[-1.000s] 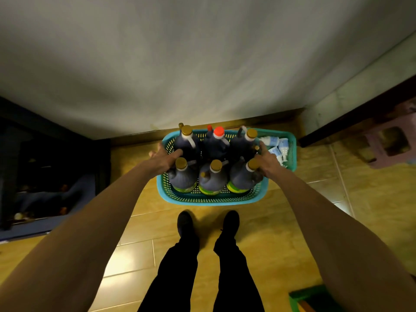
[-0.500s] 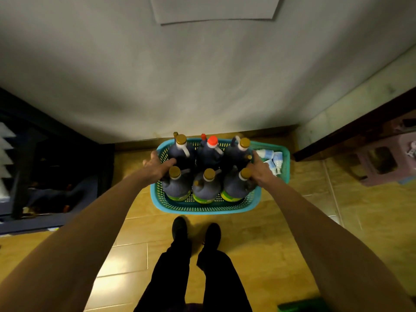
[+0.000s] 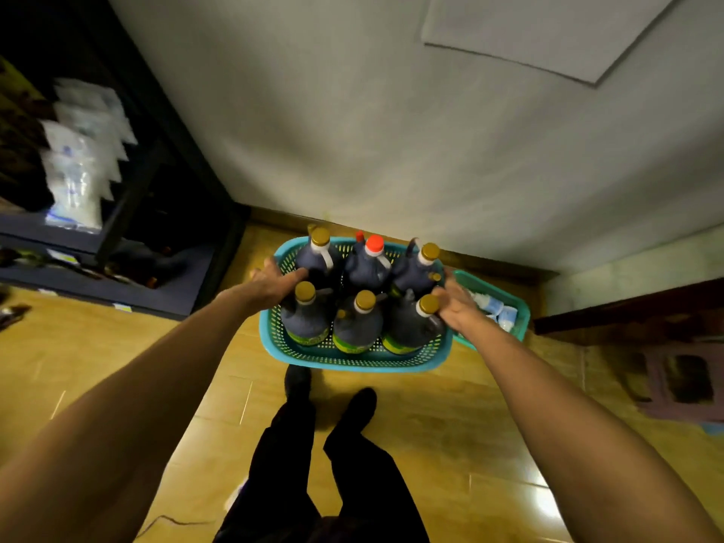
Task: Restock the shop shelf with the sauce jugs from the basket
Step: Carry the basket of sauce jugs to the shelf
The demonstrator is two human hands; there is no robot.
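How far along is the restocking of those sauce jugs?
Nothing looks shelved yet: all six sauce jugs stand in the blue basket. In hand: the left hand and right hand grip the basket's two sides, carrying it. Left: every jug must go onto the dark shelf at left.

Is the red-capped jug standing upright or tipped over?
Upright: the red-capped jug stands in the basket, cap pointing up among the other jugs.

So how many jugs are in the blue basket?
6 in the basket. Back row: left, the red-capped middle one, right. Front row: left, middle, right. Small extra caps behind hint more may be hidden.
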